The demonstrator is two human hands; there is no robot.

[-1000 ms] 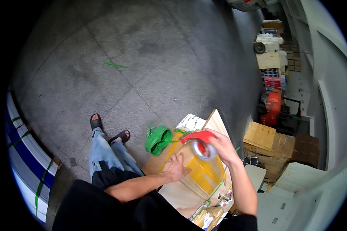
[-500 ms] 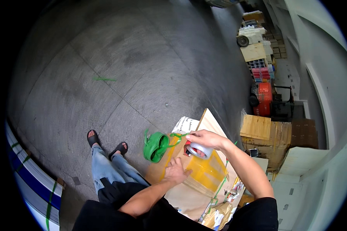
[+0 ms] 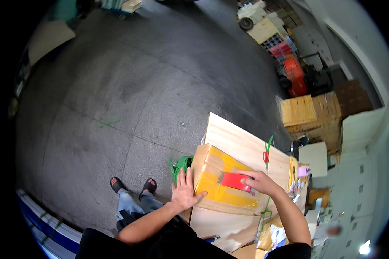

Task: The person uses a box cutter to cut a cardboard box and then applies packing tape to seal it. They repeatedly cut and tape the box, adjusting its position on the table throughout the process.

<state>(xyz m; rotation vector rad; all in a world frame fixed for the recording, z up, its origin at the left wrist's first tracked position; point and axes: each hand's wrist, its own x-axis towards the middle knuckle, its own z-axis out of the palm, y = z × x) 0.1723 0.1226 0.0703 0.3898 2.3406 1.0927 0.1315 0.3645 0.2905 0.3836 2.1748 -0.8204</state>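
Observation:
A cardboard box (image 3: 201, 169) with wide yellow tape across its top lies on a pale wooden tabletop (image 3: 229, 134). My right hand (image 3: 263, 183) is closed around a red tape dispenser (image 3: 234, 181), which rests against the taped top. Its tape roll is mostly hidden. With fingers spread, my left hand (image 3: 186, 192) lies against the box's near left edge. Just beyond those fingers is a bundle of green strapping (image 3: 182, 164), partly covered by the hand.
Red-handled scissors (image 3: 266, 156) lie on the tabletop right of the box. Crumpled packaging (image 3: 270, 235) sits at the near right. Farther right stand a large carton stack (image 3: 320, 118) and a red forklift (image 3: 293, 75). Strapped panels (image 3: 52, 228) are at the lower left.
My right hand has brought the dispenser down onto the box top. My left hand has shifted from the top to the left edge, fingers now spread. The whole view has turned.

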